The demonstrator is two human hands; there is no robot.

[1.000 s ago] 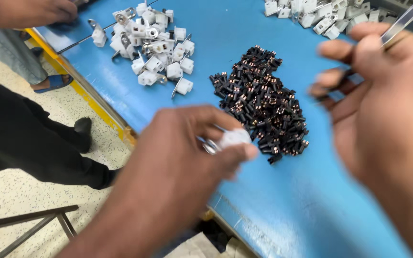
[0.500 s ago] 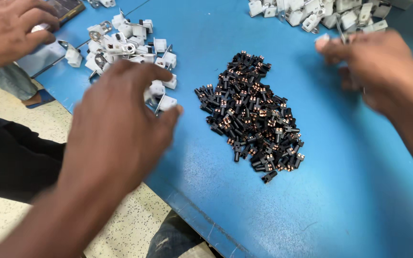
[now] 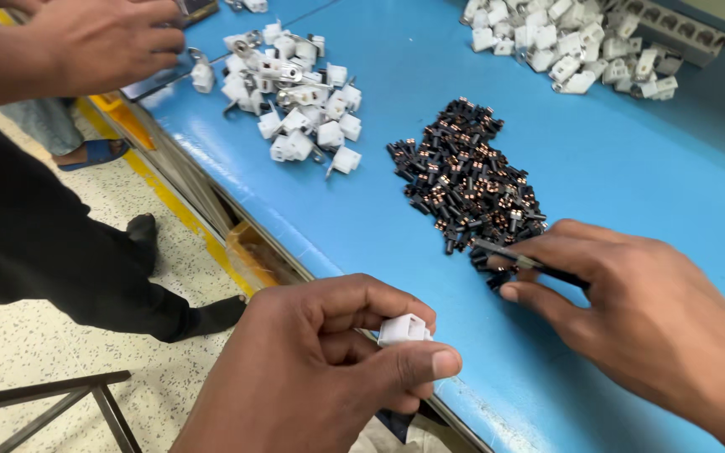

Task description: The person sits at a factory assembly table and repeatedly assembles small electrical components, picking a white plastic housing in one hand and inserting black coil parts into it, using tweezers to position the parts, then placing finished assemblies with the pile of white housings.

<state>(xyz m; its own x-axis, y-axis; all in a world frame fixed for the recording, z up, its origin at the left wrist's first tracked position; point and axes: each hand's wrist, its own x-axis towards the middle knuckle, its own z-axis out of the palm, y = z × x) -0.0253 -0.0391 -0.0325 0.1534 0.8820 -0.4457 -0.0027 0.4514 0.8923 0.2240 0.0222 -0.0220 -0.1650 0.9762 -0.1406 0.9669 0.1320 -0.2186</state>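
Note:
My left hand (image 3: 329, 369) pinches a small white plastic housing (image 3: 404, 329) between thumb and fingers, just off the near edge of the blue table (image 3: 631, 168). My right hand (image 3: 639, 310) grips thin metal tweezers (image 3: 518, 260), whose tip touches the near end of a heap of small black parts with copper windings (image 3: 463, 180). A pile of white housings (image 3: 295, 101) lies to the left of the black heap.
A second pile of white housings (image 3: 564, 38) and a grey slotted strip (image 3: 673, 29) lie at the table's far side. Another person's hand (image 3: 102, 42) works at the upper left. That person's dark clothing (image 3: 18, 235) and a metal stool frame (image 3: 60, 403) are on the speckled floor.
My left hand came back from the white pile toward me with a white housing in it. My right hand moved down from the far pile, bringing the tweezers to the black heap.

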